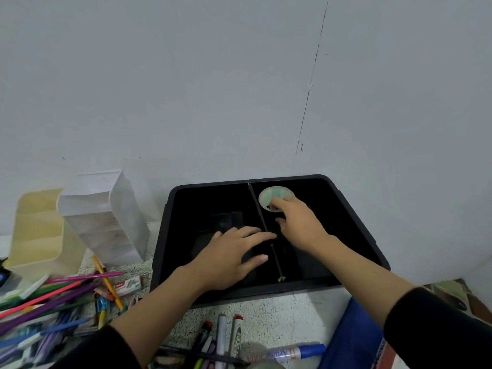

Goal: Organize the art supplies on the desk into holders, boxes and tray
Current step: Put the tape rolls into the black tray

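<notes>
A black tray (pixel 354 209) with a thin centre divider (pixel 262 222) stands against the wall. My right hand (pixel 298 222) reaches into its right half, fingertips on a round pale-green tape roll (pixel 271 195) at the far end. My left hand (pixel 231 257) lies flat, fingers straight, over a dark flat item in the left half. Loose coloured pencils and pens (pixel 53 296) are heaped at the left, and markers (pixel 226 339) lie at the near edge.
A white drawer-style holder (pixel 106 217) and a cream holder (pixel 40 235) stand left of the tray. A small staple box (pixel 127 284) lies among the pencils. A blue cloth (pixel 351 339) lies at the near right, on the speckled desk (pixel 292 307).
</notes>
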### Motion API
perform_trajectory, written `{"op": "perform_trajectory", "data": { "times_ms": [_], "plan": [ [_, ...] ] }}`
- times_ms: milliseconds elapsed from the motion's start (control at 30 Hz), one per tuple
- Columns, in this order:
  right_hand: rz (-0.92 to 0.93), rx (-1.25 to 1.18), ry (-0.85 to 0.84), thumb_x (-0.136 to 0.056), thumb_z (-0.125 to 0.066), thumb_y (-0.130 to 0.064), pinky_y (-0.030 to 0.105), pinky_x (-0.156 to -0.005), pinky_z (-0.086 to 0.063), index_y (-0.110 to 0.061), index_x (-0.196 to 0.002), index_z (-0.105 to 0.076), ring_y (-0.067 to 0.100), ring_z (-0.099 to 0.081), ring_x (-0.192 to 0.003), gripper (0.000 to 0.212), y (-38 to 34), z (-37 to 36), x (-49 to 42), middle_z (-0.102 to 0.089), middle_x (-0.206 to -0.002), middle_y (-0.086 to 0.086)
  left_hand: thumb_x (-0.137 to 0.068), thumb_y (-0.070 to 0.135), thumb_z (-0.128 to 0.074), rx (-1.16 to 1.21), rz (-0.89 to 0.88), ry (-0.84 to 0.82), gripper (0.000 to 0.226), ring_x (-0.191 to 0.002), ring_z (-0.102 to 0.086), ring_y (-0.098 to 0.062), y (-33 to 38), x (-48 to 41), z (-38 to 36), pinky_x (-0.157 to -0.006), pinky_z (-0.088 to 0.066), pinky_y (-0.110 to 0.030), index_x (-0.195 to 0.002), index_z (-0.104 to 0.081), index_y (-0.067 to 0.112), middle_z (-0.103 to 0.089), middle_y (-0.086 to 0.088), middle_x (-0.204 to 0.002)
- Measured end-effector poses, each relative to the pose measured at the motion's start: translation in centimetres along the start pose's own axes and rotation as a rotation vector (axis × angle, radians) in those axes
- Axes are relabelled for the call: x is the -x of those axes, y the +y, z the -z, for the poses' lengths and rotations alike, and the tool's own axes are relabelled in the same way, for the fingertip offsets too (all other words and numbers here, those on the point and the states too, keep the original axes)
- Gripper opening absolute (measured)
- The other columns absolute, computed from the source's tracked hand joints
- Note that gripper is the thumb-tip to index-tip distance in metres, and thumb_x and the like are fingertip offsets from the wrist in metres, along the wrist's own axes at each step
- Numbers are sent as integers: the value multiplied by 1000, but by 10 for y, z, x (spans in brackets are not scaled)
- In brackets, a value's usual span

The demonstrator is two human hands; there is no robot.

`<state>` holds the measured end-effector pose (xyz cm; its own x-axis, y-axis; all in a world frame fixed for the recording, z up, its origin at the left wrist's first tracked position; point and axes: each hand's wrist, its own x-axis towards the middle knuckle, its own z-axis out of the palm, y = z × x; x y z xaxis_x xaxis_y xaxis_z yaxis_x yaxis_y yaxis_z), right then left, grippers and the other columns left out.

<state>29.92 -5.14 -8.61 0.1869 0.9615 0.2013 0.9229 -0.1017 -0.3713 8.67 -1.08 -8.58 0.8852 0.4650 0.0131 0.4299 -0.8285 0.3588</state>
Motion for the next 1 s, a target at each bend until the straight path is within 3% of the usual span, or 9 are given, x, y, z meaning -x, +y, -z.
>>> {"op": "perform_trajectory", "data": {
  "times_ms": [200,400,533,600,667,733,800,900,1000],
  "plan": [
    [-36,-39,-76,-81,-55,6,46,-88,-55,-12,-114,-68,31,-64,-101,40,8,-20,-17,-66,-110,10,-103,54,-41,73,5,-10,49,-139,-32,-8,-5,1,-1,-110,-32,-49,-150,-26,56,-33,18,-157],
    [-37,-84,-76,-82,-54,5,44,-88,-56,-15,-114,-68,27,-64,-101,40,13,-27,-16,-67,-110,8,-103,52,-43,141,5,6,48,-136,-34,-9,-7,-2,-2,-110,-33,-53,-149,-30,55,-37,17,-155],
    [-77,-164,-28,-94,-58,-7,40,-89,-56,-18,-122,-65,23,-67,-101,30,6,-20,-8,-70,-110,6,-103,54,-41,108,2,-69,52,-142,-31,-14,-8,-1,3,-113,-28,-55,-150,-20,59,-30,17,-160],
    [-95,-211,34,-98,-58,-14,32,-84,-55,-18,-123,-63,20,-66,-95,26,-4,-13,0,-70,-106,3,-103,53,-42,121,-18,-93,56,-139,-37,-9,-10,4,5,-111,-31,-54,-150,-14,60,-32,21,-158],
    [-73,-264,111,-98,-59,-18,16,-78,-47,-19,-117,-65,11,-63,-94,19,-19,-3,11,-67,-104,-4,-102,52,-45,188,-25,-52,55,-128,-46,-2,-14,15,8,-107,-40,-45,-151,-20,57,-42,24,-148],
    [-28,-319,191,-96,-62,-18,6,-78,-42,-20,-106,-67,4,-61,-94,11,-38,7,24,-66,-100,-8,-102,49,-49,245,-10,24,46,-109,-55,1,-17,33,13,-96,-48,-30,-146,-39,49,-54,21,-127],
    [15,-377,223,-95,-64,-19,13,-78,-47,-22,-98,-67,3,-62,-89,5,-62,15,35,-66,-93,-9,-102,44,-52,260,17,129,30,-96,-59,-4,-21,58,21,-84,-51,-27,-130,-59,40,-60,16,-108],
    [109,-433,161,-96,-64,-23,31,-68,-52,-26,-91,-64,10,-62,-75,5,-107,16,49,-65,-80,-8,-102,40,-54,250,80,266,20,-88,-62,-9,-30,104,35,-77,-51,-33,-111,-68,30,-65,10,-94],
    [205,-450,56,-97,-64,-27,28,-59,-47,-31,-87,-60,13,-58,-68,11,-155,3,58,-60,-72,-8,-102,37,-55,245,155,358,18,-80,-62,-10,-45,154,43,-71,-51,-33,-102,-69,25,-66,9,-85]
  ]
}}
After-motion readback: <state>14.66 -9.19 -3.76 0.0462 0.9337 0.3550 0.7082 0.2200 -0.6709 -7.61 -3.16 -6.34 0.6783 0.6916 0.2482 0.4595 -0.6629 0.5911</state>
